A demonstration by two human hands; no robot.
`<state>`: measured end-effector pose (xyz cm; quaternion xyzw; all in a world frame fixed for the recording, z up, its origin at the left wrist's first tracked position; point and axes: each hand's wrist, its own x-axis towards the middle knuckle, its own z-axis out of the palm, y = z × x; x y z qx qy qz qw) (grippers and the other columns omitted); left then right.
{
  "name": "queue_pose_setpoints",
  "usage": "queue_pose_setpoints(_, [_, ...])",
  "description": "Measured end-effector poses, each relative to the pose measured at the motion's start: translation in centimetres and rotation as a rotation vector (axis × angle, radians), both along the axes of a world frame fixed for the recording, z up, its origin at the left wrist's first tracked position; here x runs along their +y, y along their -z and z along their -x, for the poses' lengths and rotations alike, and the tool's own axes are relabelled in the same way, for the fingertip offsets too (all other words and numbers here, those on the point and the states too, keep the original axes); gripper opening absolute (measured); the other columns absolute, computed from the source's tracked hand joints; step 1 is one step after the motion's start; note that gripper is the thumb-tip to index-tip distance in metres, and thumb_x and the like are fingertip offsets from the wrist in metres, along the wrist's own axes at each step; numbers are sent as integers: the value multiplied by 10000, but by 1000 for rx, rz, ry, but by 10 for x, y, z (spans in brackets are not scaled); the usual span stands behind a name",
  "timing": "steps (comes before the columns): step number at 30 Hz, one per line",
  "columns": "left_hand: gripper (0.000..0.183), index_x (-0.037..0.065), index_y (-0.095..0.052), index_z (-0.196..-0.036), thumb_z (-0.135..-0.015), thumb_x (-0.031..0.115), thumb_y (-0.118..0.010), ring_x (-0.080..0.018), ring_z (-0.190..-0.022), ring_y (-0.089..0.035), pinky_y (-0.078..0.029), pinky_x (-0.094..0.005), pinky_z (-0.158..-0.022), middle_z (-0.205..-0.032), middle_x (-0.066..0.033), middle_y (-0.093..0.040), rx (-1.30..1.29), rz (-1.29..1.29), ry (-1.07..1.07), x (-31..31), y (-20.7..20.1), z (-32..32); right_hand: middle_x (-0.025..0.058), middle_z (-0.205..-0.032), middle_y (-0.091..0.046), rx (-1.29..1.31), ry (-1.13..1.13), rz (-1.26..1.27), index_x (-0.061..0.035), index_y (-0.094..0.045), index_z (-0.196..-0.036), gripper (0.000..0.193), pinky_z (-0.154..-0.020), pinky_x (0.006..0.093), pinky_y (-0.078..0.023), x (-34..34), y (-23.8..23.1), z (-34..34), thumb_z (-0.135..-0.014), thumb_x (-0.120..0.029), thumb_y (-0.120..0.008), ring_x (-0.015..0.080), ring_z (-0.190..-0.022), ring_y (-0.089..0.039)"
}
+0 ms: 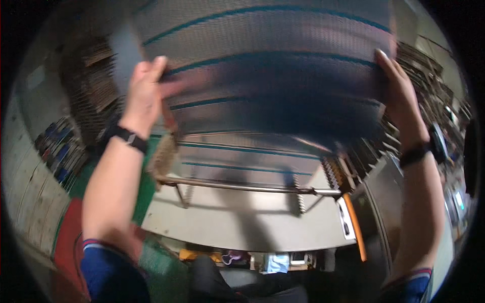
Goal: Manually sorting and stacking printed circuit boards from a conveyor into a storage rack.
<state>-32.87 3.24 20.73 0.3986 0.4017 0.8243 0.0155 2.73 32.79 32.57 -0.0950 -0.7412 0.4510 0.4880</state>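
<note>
The left hand [144, 93] grips the left edge of one large, shiny, grey sheet [273, 76], its thumb over the near face; the right hand [401, 88] holds the opposite edge in the same manner, so the sheet hangs between the two. At least three teal stripes cross it; blur hides finer detail. Each wrist wears one black band, the left [129, 139] and the right [415, 154], making two.

Below and between the hands lies what looks like a second striped sheet [217, 156], with two teal stripes clearly showing. One metal bar [237, 187] crosses in front of its lower part, and at least three coiled pieces [301, 203] stand near that bar. Under them is one white table [212, 222]; one orange strip [355, 227] sits at its end, below the right hand. Racks [96, 76] rise beyond both hands. The held sheet blocks the view straight ahead.
</note>
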Motion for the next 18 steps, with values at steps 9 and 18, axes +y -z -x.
queue_pose_setpoints(9, [255,38,-523,-1161,-1015,246,-541,-172,-1092,-585,-478,-339,-984,-1201,-89,-595,68,19,-27,-1,1,8,70,-1096,-656,81,-55,-82,-2,-556,-1249,487,-891,342,-528,25,18,26,-938,-363,-657,156,-996,-636])
queue_pose_setpoints(18, [343,34,-492,-1270,-1024,272,-524,-168,-1166,-541,-422,-349,-1038,-1270,-73,-564,116,81,-45,6,11,12,116,-988,-668,150,-131,29,66,-557,-1173,496,-794,315,-550,59,48,33,-926,-348,-675,174,-857,-661])
